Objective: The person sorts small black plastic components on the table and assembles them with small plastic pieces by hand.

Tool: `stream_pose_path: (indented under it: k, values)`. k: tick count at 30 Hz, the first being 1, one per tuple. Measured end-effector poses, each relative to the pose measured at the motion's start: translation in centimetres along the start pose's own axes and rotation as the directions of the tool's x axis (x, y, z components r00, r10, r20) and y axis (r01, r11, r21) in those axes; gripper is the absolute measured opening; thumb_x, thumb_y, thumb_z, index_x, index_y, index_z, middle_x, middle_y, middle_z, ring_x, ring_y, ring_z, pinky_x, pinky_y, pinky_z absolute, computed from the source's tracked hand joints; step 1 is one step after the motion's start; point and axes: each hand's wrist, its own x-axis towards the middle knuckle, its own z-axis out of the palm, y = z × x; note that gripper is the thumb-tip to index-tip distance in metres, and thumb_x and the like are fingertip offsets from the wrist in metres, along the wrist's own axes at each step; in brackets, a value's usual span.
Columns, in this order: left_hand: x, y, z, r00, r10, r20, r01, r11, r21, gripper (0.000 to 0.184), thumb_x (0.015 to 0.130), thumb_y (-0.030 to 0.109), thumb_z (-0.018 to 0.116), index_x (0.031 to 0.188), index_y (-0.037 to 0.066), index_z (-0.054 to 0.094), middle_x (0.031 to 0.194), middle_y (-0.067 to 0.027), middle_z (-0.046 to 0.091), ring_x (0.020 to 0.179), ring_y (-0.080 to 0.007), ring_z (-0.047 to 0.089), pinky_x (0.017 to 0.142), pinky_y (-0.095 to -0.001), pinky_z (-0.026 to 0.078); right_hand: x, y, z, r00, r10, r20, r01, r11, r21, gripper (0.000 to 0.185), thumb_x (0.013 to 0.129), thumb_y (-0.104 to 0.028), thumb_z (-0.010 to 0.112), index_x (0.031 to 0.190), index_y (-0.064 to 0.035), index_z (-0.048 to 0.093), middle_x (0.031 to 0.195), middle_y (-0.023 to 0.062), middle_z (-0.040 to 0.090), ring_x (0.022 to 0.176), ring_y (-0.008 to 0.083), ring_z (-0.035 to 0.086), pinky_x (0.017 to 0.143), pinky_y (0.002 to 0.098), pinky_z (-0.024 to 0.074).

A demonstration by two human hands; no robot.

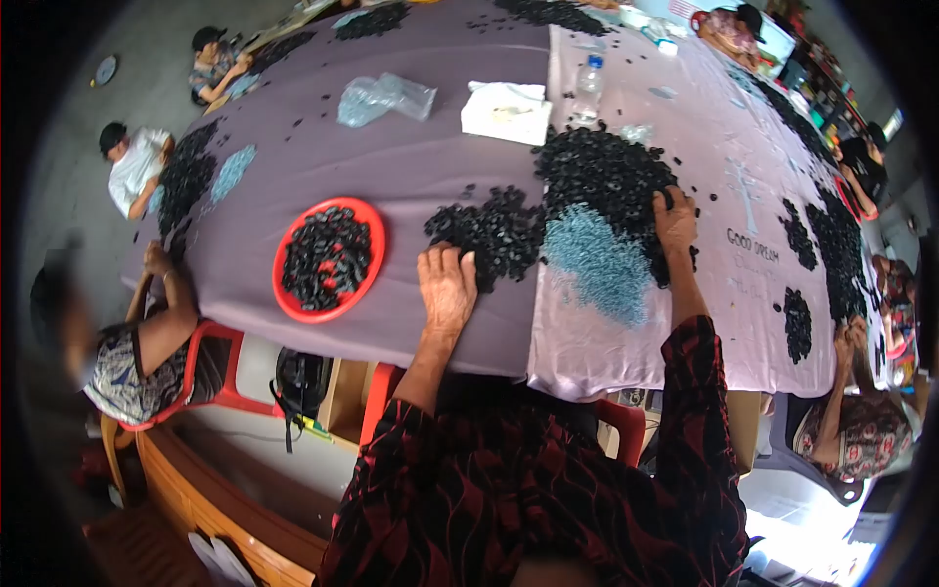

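My left hand (447,286) lies palm down on the purple cloth, its fingertips at the edge of a smaller pile of black pieces (497,230). At the right side of the large black pile (602,161), my right hand (675,221) rests with bent fingers; what lies under them is hidden. Between the hands, a heap of small light-blue pieces (599,262) touches the large pile's lower edge. A red round tray (377,238) holding black pieces stands left of my left hand.
A plastic bag (384,100), a white box (505,112) and a clear bottle with a blue cap (588,90) stand beyond the piles. Several people sit around the table, one at the left (147,342) near a red chair (223,367). More black piles lie along the right side (841,254).
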Motion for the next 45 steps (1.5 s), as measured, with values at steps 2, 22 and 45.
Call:
stream_pose_path:
  k: [2, 22, 45]
  values:
    - [-0.1, -0.1, -0.1, 1.0, -0.028, -0.012, 0.027, 1.0, -0.013, 0.014, 0.082, 0.011, 0.058, 0.088, 0.0, 0.052, 0.092, -0.0164, 0.053, 0.087, -0.0341, 0.048, 0.08, -0.0433, 0.04, 0.1, 0.4, 0.0, 1.0, -0.025, -0.007, 0.026, 0.999, 0.037, 0.034, 0.078, -0.041, 0.059, 0.103, -0.0182, 0.059, 0.094, 0.0187, 0.056, 0.081, 0.0384, 0.058, 0.067, 0.0453, 0.0479]
    - [0.0, -3.3, -0.2, 0.761, -0.648, -0.01, 0.53, 0.631, -0.566, 0.045, 0.094, 0.034, 0.039, 0.108, -0.005, 0.054, 0.108, -0.0183, 0.057, 0.102, -0.0296, 0.051, 0.093, -0.0375, 0.036, -1.2, -17.7, -5.5, 0.849, 0.169, 0.5, -0.516, 0.462, 0.721, 0.021, 0.08, -0.03, 0.063, 0.091, -0.0113, 0.064, 0.081, 0.0016, 0.064, 0.058, 0.0082, 0.057, 0.039, 0.022, 0.0429]
    - [0.5, -5.2, 0.0, 0.721, -0.667, 0.189, 0.501, 0.313, -0.807, 0.063, 0.094, 0.048, 0.035, 0.117, -0.009, 0.049, 0.116, -0.0169, 0.053, 0.109, -0.0251, 0.049, 0.096, -0.0357, 0.035, -11.2, -29.4, 1.7, 0.437, -0.831, 0.345, 0.722, 0.552, 0.416, 0.036, 0.078, -0.038, 0.059, 0.1, -0.0092, 0.06, 0.102, 0.0086, 0.053, 0.098, 0.026, 0.044, 0.085, 0.0412, 0.0343]
